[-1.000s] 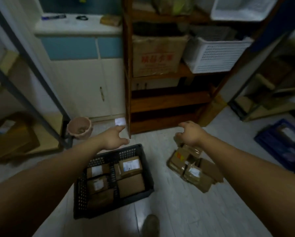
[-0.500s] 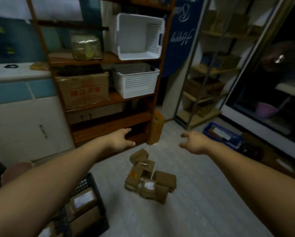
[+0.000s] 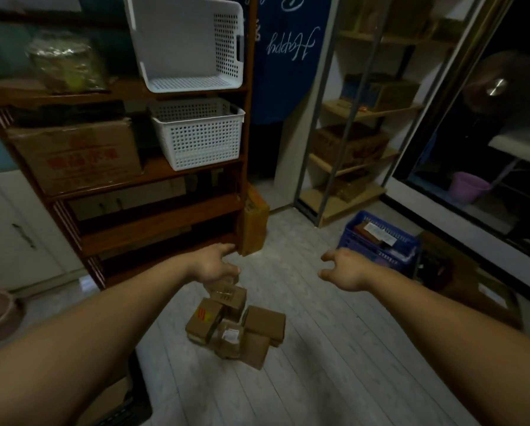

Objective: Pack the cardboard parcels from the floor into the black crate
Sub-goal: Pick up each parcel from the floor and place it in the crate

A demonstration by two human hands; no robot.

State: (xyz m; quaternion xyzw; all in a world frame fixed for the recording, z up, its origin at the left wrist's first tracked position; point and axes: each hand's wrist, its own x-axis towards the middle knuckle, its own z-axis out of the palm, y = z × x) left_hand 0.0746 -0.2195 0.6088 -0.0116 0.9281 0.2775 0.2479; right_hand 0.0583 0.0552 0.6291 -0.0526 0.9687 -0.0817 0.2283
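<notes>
**Head view.** We see the cardboard parcels [image 3: 236, 330] heaped in a loose pile on the pale plank floor [image 3: 334, 364], just in front of the wooden shelf unit [image 3: 165, 215]. They are small brown boxes of similar shape. They lie tilted against and over one another rather than stacked square.

We pick out four by their faces:
- The red-marked parcel [image 3: 202, 315], at the left of the pile, carries a red and orange print on its top.
- The labelled parcel [image 3: 229, 334], in the middle, bears a white sticker under glossy clear tape.
- The plain parcel [image 3: 265, 322], at the right, shows bare cardboard.
- The top parcel [image 3: 228, 295], at the far end of the heap, stands highest and shines with tape.

The left hand [image 3: 213, 265] is directly over the top parcel, palm down, with its fingers bent toward it. We cannot tell whether they grip the parcel or only touch it. The right hand [image 3: 346, 270] hangs in the air well to the right of the pile, fingers spread and loosely curved, holding nothing.

Only a corner of the black crate [image 3: 137, 404] shows, at the lower left beneath the left forearm and apart from the pile. A white perforated basket [image 3: 197, 135] sits on a shelf. A blue crate [image 3: 377, 241] stands on the floor to the right.
</notes>
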